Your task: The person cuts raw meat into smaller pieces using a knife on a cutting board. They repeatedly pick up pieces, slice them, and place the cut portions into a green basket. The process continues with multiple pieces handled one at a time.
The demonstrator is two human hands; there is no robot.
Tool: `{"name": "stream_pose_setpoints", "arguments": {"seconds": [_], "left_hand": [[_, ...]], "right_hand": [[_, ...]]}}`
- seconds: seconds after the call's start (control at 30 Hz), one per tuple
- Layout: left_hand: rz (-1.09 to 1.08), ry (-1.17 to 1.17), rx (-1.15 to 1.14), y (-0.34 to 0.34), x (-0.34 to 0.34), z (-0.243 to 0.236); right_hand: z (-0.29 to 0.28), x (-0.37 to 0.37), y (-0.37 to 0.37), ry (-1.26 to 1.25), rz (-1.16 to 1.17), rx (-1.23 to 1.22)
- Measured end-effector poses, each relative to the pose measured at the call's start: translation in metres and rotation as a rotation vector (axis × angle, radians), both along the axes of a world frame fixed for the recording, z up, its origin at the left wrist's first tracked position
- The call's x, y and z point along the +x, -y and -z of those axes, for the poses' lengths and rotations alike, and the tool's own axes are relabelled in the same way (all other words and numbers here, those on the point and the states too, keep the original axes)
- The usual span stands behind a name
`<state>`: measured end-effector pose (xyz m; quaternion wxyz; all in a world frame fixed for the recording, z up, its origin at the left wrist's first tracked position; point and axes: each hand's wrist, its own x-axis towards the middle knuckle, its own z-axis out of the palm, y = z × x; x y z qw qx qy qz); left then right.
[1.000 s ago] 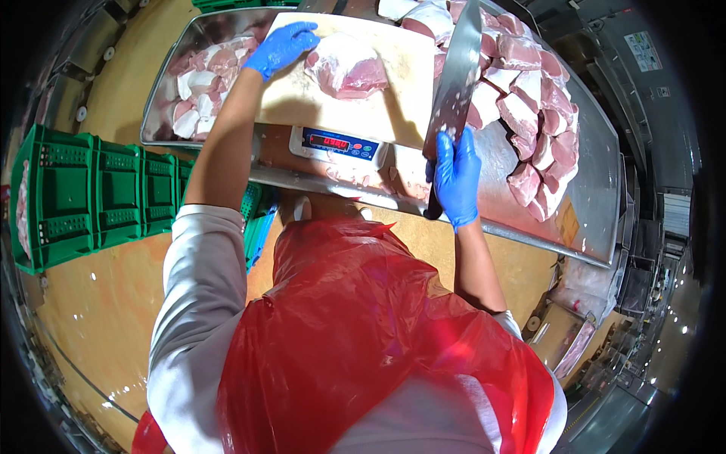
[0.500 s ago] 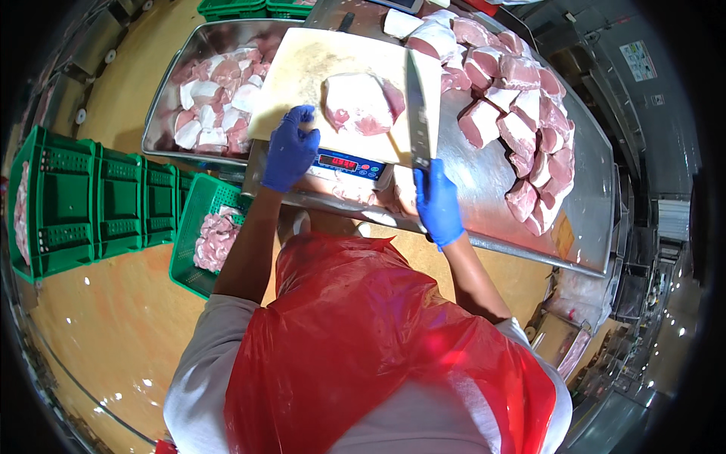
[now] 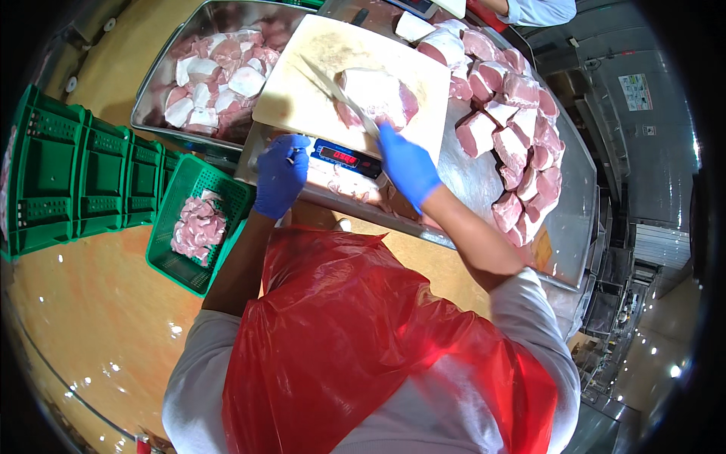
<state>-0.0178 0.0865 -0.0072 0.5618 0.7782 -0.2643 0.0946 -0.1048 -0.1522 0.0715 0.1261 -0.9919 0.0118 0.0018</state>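
Observation:
A long-bladed knife point(image 3: 333, 88) is gripped in my blue-gloved right hand point(image 3: 408, 165). Its blade slants up and left across the left side of a piece of raw pork point(image 3: 382, 91) with a white fat layer. Whether the edge touches the meat I cannot tell. The pork lies on a cream cutting board point(image 3: 291, 94). Beside the board's near left corner is my gloved left hand point(image 3: 280, 178), loosely curled, thumb and forefinger slightly apart, holding nothing visible. A digital scale point(image 3: 346, 157) with a red-lit display shows between my hands, at the board's near edge.
Many pork chunks point(image 3: 525, 140) are heaped right on the steel table point(image 3: 578, 189). Left stands a steel tub point(image 3: 144, 98) of cut pork; below it, a green crate point(image 3: 162, 250) of trimmings beside stacked green crates point(image 3: 53, 166). Another person's sleeved arm point(image 3: 537, 10) shows at the far right.
My right hand has swung the knife left, from upright beside the pork to a slant across it. My left hand has drawn back a little. Another person's arm has come into view.

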Motion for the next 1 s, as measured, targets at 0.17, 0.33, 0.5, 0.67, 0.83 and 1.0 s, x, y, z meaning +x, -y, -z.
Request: {"name": "stream_pose_setpoints", "arguments": {"seconds": [0.17,0.33,0.5,0.67,0.83,1.0], "left_hand": [[-0.129,-0.187,-0.016,-0.012,0.012,-0.011],[-0.039,0.000,-0.187,0.039,-0.004,-0.020],[0.032,0.144,0.081,0.095,-0.033,-0.029],[0.078,0.319,0.037,0.094,-0.030,-0.007],[0.212,0.268,-0.055,0.078,-0.030,0.008],[0.334,0.549,0.074,0.044,-0.018,0.008]], "right_hand": [[-0.043,-0.122,0.065,-0.351,-0.001,-0.180],[-0.077,-0.133,0.058,-0.059,0.024,-0.132],[-0.046,-0.080,0.027,0.286,0.109,0.076],[-0.022,-0.015,0.002,0.338,0.007,0.120],[-0.017,0.004,0.017,0.088,-0.186,-0.073],[-0.045,-0.060,0.105,-0.249,-0.118,-0.247]]}}
